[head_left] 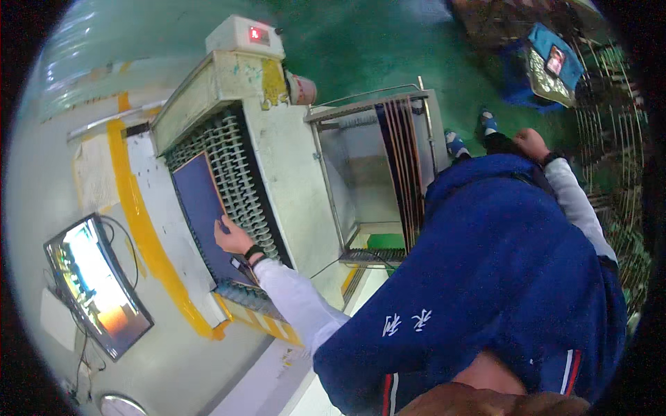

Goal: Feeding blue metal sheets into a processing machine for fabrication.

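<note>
My left hand [234, 239] reaches over the right edge of a dark blue flat panel [201, 191] with a thin orange-brown border. The panel lies on the rows of rollers [232, 166] of a conveyor machine. My fingers are apart at its edge, and I see no grip around it. A small dark object with a light end [243, 268] shows beside my left wrist. On the other side, my right hand [531, 144] hangs near my hip, with its fingers curled and nothing visible in them.
Right of the machine stands a metal-framed rack [430, 132] holding several dark upright panels [402, 159]. A control box with a red display [258, 35] tops the machine. A monitor [97, 284] is at left. A blue box with a phone [555, 61] stands at upper right.
</note>
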Demonstrator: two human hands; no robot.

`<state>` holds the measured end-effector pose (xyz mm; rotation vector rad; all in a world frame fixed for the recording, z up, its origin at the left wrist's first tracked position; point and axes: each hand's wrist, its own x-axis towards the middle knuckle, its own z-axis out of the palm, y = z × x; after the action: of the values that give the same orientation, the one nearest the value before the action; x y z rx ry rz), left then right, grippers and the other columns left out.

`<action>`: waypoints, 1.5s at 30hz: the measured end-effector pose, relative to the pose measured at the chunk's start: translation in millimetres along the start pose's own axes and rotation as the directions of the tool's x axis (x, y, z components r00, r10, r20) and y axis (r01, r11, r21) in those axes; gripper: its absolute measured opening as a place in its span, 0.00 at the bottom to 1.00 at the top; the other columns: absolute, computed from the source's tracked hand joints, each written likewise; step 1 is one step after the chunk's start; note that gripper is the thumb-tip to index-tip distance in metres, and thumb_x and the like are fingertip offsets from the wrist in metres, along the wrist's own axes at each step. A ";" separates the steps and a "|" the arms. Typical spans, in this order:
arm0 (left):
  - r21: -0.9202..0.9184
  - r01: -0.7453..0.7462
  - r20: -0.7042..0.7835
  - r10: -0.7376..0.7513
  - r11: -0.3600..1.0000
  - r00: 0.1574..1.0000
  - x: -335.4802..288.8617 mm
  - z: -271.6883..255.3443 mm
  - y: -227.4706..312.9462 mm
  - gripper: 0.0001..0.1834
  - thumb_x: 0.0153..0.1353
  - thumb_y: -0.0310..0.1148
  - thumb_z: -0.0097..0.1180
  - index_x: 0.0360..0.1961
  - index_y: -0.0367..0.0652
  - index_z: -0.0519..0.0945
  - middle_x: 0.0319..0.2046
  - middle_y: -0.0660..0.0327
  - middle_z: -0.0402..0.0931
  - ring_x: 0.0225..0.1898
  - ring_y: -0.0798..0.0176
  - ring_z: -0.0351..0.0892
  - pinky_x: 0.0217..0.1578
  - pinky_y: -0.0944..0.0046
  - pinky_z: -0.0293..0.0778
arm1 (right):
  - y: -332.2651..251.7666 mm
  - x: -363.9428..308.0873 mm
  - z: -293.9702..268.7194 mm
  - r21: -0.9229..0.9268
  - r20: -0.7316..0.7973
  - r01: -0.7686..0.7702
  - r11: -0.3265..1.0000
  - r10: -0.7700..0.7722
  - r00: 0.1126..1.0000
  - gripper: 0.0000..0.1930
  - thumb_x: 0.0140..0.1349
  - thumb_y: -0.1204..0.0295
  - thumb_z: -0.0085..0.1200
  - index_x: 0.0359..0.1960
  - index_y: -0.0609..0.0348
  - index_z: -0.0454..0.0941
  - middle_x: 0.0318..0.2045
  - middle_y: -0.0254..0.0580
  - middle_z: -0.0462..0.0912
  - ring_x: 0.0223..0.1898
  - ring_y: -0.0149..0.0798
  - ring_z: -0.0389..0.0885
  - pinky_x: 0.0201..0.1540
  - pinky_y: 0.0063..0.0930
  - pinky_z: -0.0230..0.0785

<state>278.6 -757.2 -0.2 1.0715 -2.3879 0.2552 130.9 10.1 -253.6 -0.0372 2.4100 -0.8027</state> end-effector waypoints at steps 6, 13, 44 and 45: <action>-0.668 -0.137 0.178 0.336 0.731 0.925 -123.6 -39.7 182.4 0.14 0.54 0.29 0.53 0.40 0.32 0.74 0.33 0.53 0.75 0.35 0.60 0.73 0.37 0.65 0.68 | -32.2 -4.4 -9.5 -0.080 -0.024 -0.056 0.995 0.055 0.998 0.14 0.44 0.62 0.51 0.26 0.62 0.76 0.24 0.50 0.77 0.28 0.49 0.76 0.32 0.38 0.67; -0.636 0.479 0.765 0.413 0.605 0.494 -293.4 -20.4 217.3 0.18 0.56 0.33 0.50 0.46 0.36 0.70 0.31 0.61 0.73 0.31 0.68 0.68 0.35 0.69 0.65 | -12.2 16.9 -6.4 -0.053 -0.047 -0.043 0.998 0.041 0.998 0.13 0.44 0.64 0.50 0.28 0.58 0.78 0.24 0.48 0.78 0.27 0.46 0.77 0.32 0.36 0.68; -0.338 0.301 0.811 0.113 0.892 0.575 -340.6 -18.6 235.8 0.25 0.62 0.46 0.38 0.32 0.29 0.73 0.26 0.52 0.74 0.29 0.62 0.70 0.31 0.63 0.67 | 204.3 -26.1 -48.3 0.241 0.123 -0.411 0.880 0.392 0.912 0.11 0.45 0.66 0.50 0.20 0.61 0.77 0.13 0.41 0.76 0.13 0.35 0.74 0.17 0.29 0.67; -0.393 0.328 0.803 0.147 0.859 0.578 -340.9 -19.0 238.4 0.25 0.62 0.46 0.37 0.32 0.29 0.73 0.27 0.52 0.74 0.28 0.61 0.70 0.31 0.63 0.66 | 209.6 -28.0 -48.6 0.292 0.166 -0.462 0.837 0.432 0.887 0.12 0.45 0.65 0.48 0.18 0.62 0.76 0.12 0.42 0.75 0.12 0.36 0.73 0.17 0.30 0.67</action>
<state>300.4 -370.2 -152.6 1.1867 -2.8614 -1.1328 159.6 213.3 -324.0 0.5893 2.0441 -0.9309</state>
